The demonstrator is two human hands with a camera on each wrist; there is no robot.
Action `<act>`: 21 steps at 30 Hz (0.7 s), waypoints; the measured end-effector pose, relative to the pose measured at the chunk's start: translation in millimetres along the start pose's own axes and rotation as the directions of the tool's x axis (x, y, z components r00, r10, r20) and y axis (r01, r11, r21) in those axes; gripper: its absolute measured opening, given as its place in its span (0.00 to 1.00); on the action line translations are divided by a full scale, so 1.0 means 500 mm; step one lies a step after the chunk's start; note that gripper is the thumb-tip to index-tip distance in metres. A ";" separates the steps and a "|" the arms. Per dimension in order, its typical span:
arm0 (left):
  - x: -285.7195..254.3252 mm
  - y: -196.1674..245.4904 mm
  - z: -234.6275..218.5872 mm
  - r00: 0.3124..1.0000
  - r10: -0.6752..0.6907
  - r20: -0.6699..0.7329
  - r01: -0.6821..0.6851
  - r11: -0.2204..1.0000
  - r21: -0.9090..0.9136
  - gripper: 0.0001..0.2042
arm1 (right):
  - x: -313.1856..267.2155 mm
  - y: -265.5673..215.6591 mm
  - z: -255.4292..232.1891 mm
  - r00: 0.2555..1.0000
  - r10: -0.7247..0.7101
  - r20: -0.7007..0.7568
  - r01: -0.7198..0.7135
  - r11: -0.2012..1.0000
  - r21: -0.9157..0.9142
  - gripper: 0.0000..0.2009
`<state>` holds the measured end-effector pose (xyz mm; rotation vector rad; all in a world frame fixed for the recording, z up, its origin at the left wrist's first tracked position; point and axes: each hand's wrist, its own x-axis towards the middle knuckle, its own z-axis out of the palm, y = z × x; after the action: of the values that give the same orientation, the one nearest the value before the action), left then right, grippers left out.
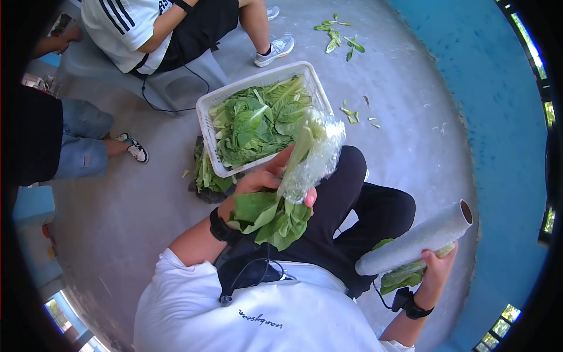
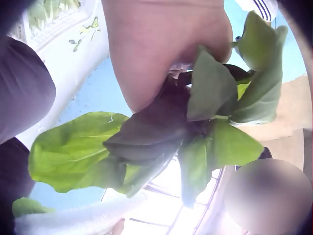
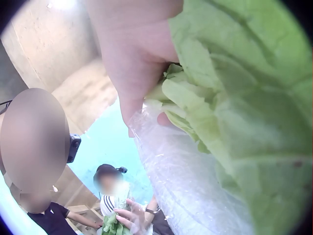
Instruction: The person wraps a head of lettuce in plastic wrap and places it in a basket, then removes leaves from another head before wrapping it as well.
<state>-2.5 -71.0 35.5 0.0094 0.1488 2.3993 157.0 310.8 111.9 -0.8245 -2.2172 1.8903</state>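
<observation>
My left hand point(image 1: 258, 179) grips a bunch of leafy greens point(image 1: 284, 227), its pale stalks up and its leaves hanging below. Crinkled clear plastic film point(image 1: 321, 154) wraps the stalk end. In the left wrist view the leaves point(image 2: 73, 149) fan out under the palm. On the other side, my right hand point(image 1: 438, 267) holds a roll of plastic film point(image 1: 410, 239), tilted with its open cardboard core toward the upper right. More leafy greens point(image 1: 403, 278) are held against the roll's underside in that same hand; close up, broad leaves point(image 3: 264, 122) cover much of the right wrist view.
A white crate point(image 1: 206, 120) full of greens stands on the floor beyond my knees, with a dark heap of leaves point(image 1: 206, 176) beside it. Loose leaves point(image 1: 333, 40) lie farther off. A seated person point(image 1: 193, 35) and a standing person point(image 1: 41, 135) are at the left.
</observation>
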 end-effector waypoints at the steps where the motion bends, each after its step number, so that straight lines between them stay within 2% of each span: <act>1: 0.003 -0.002 -0.002 0.999 -0.035 0.028 0.034 0.999 0.034 0.32 | -0.002 0.000 0.000 1.000 -0.001 0.004 0.001 1.000 0.003 0.39; 4: 0.009 -0.022 0.004 0.994 0.024 0.109 -0.038 0.992 0.123 0.34 | -0.002 -0.003 0.003 1.000 -0.001 -0.006 0.001 1.000 -0.008 0.37; 5: 0.009 -0.010 0.016 0.997 -0.029 0.074 0.009 0.966 0.257 0.41 | 0.000 -0.006 0.004 1.000 0.003 -0.001 -0.003 1.000 -0.013 0.37; 7: 0.005 -0.007 0.036 0.999 -0.012 -0.052 0.038 0.841 0.540 0.40 | 0.001 -0.008 0.005 1.000 0.010 0.008 -0.010 1.000 -0.021 0.36; 8: 0.005 -0.006 0.043 0.994 0.011 -0.111 0.066 0.747 0.662 0.40 | 0.001 -0.009 0.006 1.000 0.012 0.012 -0.012 1.000 -0.020 0.36; 9: 0.009 -0.005 0.049 0.995 0.047 -0.092 0.039 0.655 0.754 0.36 | 0.002 -0.010 0.006 1.000 0.014 0.016 -0.014 1.000 -0.019 0.36; 11: 0.012 -0.010 0.055 0.979 0.187 0.077 -0.134 0.314 0.940 0.32 | 0.002 -0.008 0.006 1.000 0.010 0.023 -0.010 1.000 -0.008 0.36; 12: 0.014 -0.013 0.057 0.957 0.228 0.177 -0.207 0.116 0.971 0.31 | 0.001 -0.006 0.005 1.000 0.005 0.025 -0.005 1.000 -0.001 0.36; 15: 0.016 -0.012 0.084 0.826 0.284 0.488 -0.371 -0.379 0.848 0.24 | -0.003 -0.006 0.009 1.000 0.002 0.007 -0.002 1.000 0.016 0.35; 16: 0.016 -0.005 0.092 0.789 0.214 0.577 -0.430 -0.479 0.765 0.24 | -0.003 -0.008 0.012 1.000 0.002 -0.002 -0.002 1.000 0.021 0.34; 18: 0.010 0.020 0.114 0.697 0.047 0.715 -0.525 -0.645 0.555 0.23 | 0.004 -0.015 0.014 0.999 0.007 0.035 -0.008 1.000 0.017 0.34; 19: 0.008 0.028 0.132 0.681 -0.005 0.733 -0.542 -0.677 0.499 0.19 | 0.006 -0.018 0.015 0.998 0.010 0.054 -0.010 1.000 0.016 0.34; 21: 0.001 0.024 0.147 0.640 -0.033 0.768 -0.554 -0.712 0.431 0.17 | 0.005 -0.016 0.015 0.999 0.005 0.041 -0.006 1.000 0.014 0.34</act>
<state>-7.3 -71.6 109.7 1.8149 2.7370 1.4982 149.1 304.6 117.0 -0.7969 -2.2245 1.9409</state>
